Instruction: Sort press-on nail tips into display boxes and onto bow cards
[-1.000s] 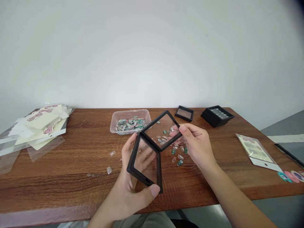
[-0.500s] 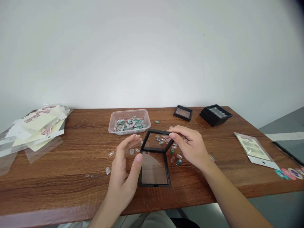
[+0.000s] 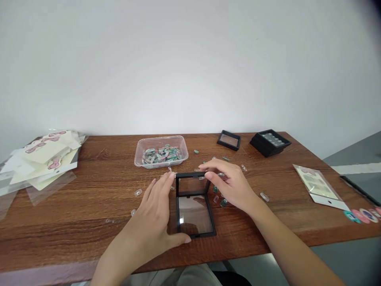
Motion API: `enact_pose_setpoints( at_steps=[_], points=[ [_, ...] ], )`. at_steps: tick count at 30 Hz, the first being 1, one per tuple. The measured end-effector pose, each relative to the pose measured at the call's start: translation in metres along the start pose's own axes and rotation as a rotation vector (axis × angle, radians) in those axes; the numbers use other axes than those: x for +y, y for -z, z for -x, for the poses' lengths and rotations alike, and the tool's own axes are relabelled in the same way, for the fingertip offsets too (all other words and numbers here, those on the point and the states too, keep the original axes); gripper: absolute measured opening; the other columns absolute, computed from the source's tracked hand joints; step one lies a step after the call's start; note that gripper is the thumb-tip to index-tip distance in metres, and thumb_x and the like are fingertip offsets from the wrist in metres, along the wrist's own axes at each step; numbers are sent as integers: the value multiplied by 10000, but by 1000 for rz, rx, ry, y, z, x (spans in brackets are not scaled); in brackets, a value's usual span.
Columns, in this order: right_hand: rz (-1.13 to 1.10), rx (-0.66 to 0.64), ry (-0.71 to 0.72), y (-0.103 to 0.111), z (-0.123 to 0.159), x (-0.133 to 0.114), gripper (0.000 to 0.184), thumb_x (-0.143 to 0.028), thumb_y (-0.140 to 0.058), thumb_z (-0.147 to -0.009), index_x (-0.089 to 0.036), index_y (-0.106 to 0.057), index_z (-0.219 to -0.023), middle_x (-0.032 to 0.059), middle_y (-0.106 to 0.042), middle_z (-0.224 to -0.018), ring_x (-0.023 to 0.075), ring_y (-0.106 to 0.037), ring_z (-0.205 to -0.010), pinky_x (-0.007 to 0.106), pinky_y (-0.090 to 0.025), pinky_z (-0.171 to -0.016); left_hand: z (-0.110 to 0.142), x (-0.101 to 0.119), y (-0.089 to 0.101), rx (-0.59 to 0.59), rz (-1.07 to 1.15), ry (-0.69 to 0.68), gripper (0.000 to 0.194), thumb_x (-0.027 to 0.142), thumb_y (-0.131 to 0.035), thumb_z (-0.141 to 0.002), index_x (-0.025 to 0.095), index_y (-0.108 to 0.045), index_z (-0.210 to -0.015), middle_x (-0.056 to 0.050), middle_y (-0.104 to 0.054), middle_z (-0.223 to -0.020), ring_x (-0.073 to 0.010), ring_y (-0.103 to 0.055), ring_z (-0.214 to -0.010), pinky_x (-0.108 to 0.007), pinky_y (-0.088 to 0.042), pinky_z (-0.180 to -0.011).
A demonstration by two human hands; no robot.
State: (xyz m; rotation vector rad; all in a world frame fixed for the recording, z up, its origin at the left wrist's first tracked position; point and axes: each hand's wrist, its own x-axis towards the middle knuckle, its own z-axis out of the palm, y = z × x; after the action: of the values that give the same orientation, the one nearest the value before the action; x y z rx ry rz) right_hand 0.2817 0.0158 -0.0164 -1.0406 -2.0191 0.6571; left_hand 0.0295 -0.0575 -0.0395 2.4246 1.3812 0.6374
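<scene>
A black hinged frame case (image 3: 194,206) with clear film panels lies open on the wooden table (image 3: 89,206). My left hand (image 3: 154,214) rests flat beside its left edge, fingers stretched out, thumb against the lower corner. My right hand (image 3: 230,184) pinches the top edge of the raised upper half. Small green and clear nail pieces (image 3: 223,201) lie scattered around the case, some under my right hand.
A clear plastic tub (image 3: 160,151) of nail pieces stands behind the case. Two more black cases (image 3: 229,140) (image 3: 269,143) sit at the back right. Card packets (image 3: 44,157) are piled at far left, another packet (image 3: 320,186) and stickers (image 3: 361,216) at right.
The open case went from held up in both hands down onto the table. My left hand let go and flattened beside it; the upper half tipped lower.
</scene>
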Motion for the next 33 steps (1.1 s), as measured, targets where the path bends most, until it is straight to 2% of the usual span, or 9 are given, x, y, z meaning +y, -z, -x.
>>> enact_pose_setpoints(
  at_steps=[3, 6, 9, 12, 16, 19, 26, 33],
  points=[
    [-27, 132, -112, 2, -1, 6, 305, -443, -492, -1052, -249, -726, -1021, 38, -769, -991, 208, -721, -899, 323, -547, -793, -1, -1, -3, -37, -13, -32, 1555, 495, -921, -599, 293, 270, -1577, -279, -304, -1635, -525, -277, -1491, -797, -271, -1119],
    [126, 205, -204, 7, -5, 18, 275, -415, -518, -1039, -248, -726, -972, 29, -760, -930, 212, -707, -824, 341, -539, -762, -1, -1, -5, -55, -7, -29, 1575, 495, -920, -593, 277, 299, -1566, -283, -285, -1645, -522, -222, -1509, -819, -214, -1125],
    [320, 63, -193, 12, -8, 30, 189, -321, -565, -1008, -253, -741, -993, 41, -733, -992, 225, -687, -875, 359, -520, -786, 0, -1, -7, -69, -5, -27, 1575, 451, -920, -600, 274, 318, -1558, -291, -264, -1652, -523, -213, -1510, -841, -167, -1119],
    [362, -113, -125, 11, -8, 35, 195, -232, -572, -986, -258, -748, -1066, 56, -683, -1063, 229, -664, -967, 374, -509, -861, 2, -2, -9, -68, 44, -30, 1512, 452, -888, -657, 285, 311, -1562, -274, -246, -1666, -499, -255, -1509, -833, -137, -1132],
    [403, -233, -44, 5, -8, 35, 195, -190, -655, -939, -276, -746, -1088, 52, -628, -1061, 242, -621, -1033, 423, -476, -951, 3, -2, -12, -41, 77, -15, 1468, 440, -874, -682, 280, 274, -1582, -256, -296, -1652, -479, -296, -1503, -820, -94, -1149],
    [456, -271, -8, 1, -8, 34, 85, -234, -682, -939, -233, -758, -978, 67, -610, -1055, 246, -609, -1015, 420, -479, -923, 3, -2, -12, -25, 70, -10, 1446, 442, -863, -695, 272, 261, -1588, -256, -331, -1635, -487, -336, -1483, -824, -84, -1144],
    [458, -264, 4, 2, -8, 32, 96, -162, -667, -921, -209, -738, -875, 57, -627, -1022, 236, -618, -1001, 438, -447, -957, 7, -8, -16, -7, -52, -8, 1452, 493, -844, -692, 193, 258, -1588, -304, -328, -1619, -505, -378, -1451, -799, -108, -1156],
    [453, -307, 61, -1, -6, 33, 185, -151, -641, -936, -247, -760, -1041, 80, -601, -1098, 263, -570, -1064, 465, -433, -968, 11, -11, -16, -28, -101, 4, 1383, 546, -779, -752, 141, 245, -1588, -318, -404, -1564, -481, -370, -1463, -759, -92, -1180]
  ],
)
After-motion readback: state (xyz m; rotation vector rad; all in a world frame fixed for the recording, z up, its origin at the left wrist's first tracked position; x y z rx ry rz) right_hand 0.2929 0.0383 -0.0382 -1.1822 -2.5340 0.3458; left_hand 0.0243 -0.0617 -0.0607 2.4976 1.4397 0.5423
